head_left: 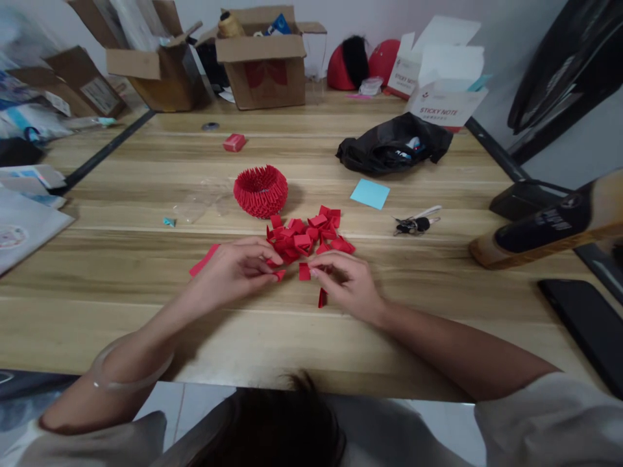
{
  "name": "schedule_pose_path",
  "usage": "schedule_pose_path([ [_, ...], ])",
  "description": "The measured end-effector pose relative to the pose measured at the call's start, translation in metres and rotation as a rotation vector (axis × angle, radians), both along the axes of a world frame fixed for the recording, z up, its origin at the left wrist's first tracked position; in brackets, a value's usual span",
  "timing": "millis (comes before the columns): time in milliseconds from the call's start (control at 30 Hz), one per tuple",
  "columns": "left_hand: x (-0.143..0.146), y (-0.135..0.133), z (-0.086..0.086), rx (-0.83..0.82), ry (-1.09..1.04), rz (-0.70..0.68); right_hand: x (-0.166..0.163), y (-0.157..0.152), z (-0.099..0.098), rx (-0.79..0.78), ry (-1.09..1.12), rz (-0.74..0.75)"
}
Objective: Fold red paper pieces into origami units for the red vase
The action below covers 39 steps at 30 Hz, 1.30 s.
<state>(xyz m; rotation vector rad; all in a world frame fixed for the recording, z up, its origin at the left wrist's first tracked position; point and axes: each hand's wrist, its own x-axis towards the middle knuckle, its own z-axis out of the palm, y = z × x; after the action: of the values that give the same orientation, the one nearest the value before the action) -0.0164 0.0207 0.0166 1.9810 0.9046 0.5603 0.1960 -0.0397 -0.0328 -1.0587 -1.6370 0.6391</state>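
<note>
Left hand pinches a red fold, right hand a red square. Creased red papers heap just farther off.

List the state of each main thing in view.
Left hand: pinching a red paper piece
Right hand: pinching a red paper slip
Red bowl: upright, open-topped
Red paper pile: loose, heaped
Middle cardboard box: open
Front sticky note box: open
Black bag: crumpled
Blue sheet: flat
Phone: flat, screen dark

left hand curled, right hand pinching
</note>
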Motion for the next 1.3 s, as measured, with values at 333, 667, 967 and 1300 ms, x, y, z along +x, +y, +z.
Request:
schedule_pose_path([
  [333, 0.02, -0.024, -0.013, -0.184, -0.181, 0.025, 0.0, 0.002, 0.003, -0.009, -0.157, 0.19],
  [667, 0.019, -0.027, -0.011, 0.056, -0.112, -0.021, -0.001, 0.003, 0.001, -0.017, -0.188, 0.224],
  [967, 0.019, -0.022, -0.011, -0.199, -0.212, 0.031, 0.0, 0.003, 0.002, -0.045, -0.096, 0.209],
  [1300, 0.025, -0.029, -0.018, 0.029, -0.241, 0.132, -0.002, 0.001, -0.002, 0.175, -0.135, 0.163],
])
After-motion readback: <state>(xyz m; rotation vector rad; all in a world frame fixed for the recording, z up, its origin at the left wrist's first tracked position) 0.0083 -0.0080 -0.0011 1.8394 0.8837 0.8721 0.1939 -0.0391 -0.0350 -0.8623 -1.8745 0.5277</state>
